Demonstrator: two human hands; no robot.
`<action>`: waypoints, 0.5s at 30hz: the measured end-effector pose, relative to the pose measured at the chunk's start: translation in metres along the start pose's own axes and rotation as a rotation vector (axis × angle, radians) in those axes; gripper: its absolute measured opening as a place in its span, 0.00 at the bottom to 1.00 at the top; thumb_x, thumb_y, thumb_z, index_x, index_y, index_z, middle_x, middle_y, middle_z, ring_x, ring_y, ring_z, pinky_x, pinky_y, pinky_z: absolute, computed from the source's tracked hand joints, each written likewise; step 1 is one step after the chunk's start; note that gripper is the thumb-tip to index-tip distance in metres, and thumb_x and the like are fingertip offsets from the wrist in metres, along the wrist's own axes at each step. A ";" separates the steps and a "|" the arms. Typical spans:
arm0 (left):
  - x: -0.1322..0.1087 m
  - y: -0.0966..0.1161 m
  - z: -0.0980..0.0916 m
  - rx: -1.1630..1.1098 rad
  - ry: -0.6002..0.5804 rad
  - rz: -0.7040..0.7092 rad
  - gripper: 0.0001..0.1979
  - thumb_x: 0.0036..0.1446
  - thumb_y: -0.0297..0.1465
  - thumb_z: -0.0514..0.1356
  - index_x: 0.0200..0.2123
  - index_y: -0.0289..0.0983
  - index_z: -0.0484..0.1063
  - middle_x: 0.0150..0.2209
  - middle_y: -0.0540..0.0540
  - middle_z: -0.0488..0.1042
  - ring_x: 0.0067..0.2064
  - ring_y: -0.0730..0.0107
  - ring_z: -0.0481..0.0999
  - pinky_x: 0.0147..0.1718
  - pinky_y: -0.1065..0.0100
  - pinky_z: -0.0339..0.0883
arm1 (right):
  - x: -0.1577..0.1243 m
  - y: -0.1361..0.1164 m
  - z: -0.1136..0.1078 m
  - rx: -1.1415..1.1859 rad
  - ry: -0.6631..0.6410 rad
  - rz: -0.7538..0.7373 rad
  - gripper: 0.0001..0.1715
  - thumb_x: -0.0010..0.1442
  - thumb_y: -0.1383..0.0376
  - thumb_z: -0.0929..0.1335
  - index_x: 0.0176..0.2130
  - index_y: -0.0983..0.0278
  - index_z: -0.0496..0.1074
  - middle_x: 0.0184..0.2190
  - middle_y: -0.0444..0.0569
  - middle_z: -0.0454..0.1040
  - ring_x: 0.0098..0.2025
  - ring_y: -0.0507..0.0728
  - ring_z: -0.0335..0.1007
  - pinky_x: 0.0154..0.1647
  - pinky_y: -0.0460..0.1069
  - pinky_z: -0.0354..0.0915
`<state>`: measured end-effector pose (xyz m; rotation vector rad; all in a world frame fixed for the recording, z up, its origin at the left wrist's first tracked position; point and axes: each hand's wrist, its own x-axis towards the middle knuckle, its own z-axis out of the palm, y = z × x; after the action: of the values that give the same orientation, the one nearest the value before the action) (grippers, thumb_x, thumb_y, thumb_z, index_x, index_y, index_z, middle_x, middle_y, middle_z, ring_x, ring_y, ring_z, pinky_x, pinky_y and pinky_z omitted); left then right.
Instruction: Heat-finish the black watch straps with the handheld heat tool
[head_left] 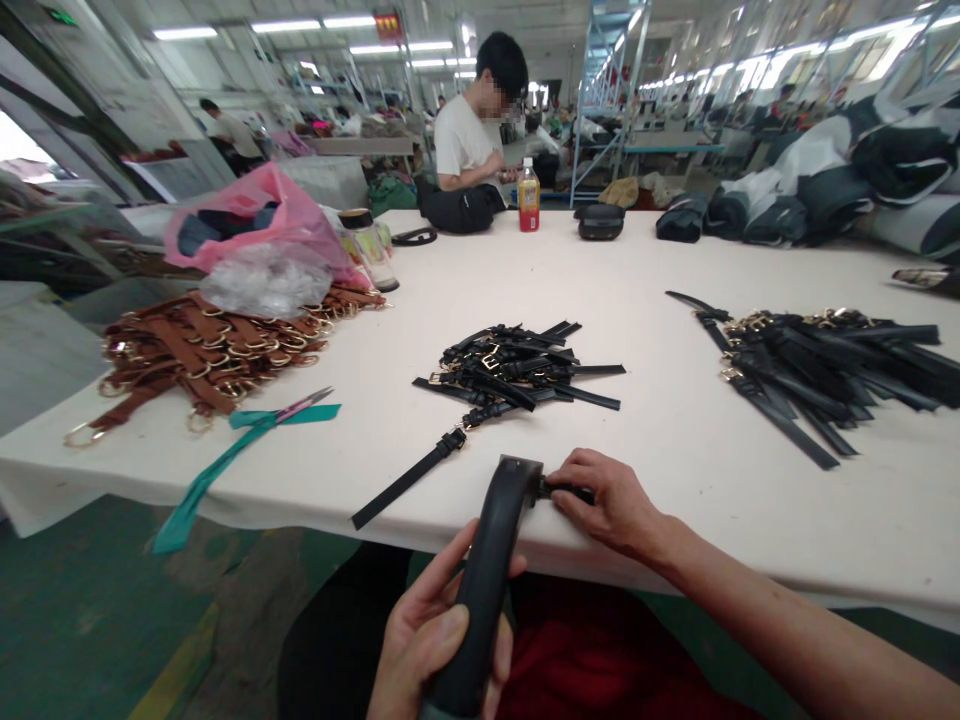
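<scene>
My left hand (442,640) is closed around a long, wide black strap (491,560), which looks like leather and curves over at its upper end near the table's front edge. Thumb and fingers of my right hand (604,500) pinch a narrow black strap (574,491) beside that upper end. Where the two pieces meet, a small dark fitting shows, too small to make out. Just beyond my hands lies a pile of short black straps with gold buckles (510,370). One buckled strap (409,480) trails from it toward me.
Brown straps with gold rings (202,350) lie at left, near teal-ribboned scissors (304,403) and a pink bag (262,215). More black straps (832,370) lie at right. Across the white table (622,290), a person (469,140) stands behind a drink bottle (529,197).
</scene>
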<state>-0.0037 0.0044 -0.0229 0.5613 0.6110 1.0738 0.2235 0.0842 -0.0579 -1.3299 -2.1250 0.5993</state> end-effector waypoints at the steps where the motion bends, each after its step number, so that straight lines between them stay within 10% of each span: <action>1: 0.000 0.000 0.000 0.004 0.002 -0.002 0.22 0.53 0.33 0.62 0.53 0.48 0.70 0.42 0.38 0.79 0.19 0.68 0.75 0.13 0.74 0.68 | 0.001 0.000 0.000 -0.004 -0.003 0.004 0.09 0.57 0.66 0.66 0.38 0.59 0.74 0.34 0.46 0.72 0.37 0.53 0.67 0.38 0.47 0.61; 15: -0.003 0.000 0.004 0.038 -0.007 0.017 0.22 0.55 0.33 0.61 0.54 0.47 0.68 0.45 0.37 0.78 0.20 0.70 0.75 0.13 0.75 0.66 | 0.010 -0.018 0.005 -0.340 -0.104 0.075 0.06 0.61 0.69 0.60 0.34 0.63 0.65 0.34 0.49 0.67 0.37 0.56 0.63 0.31 0.48 0.55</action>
<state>-0.0018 0.0012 -0.0196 0.6039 0.6222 1.0771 0.2051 0.0853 -0.0488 -1.5952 -2.3469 0.3508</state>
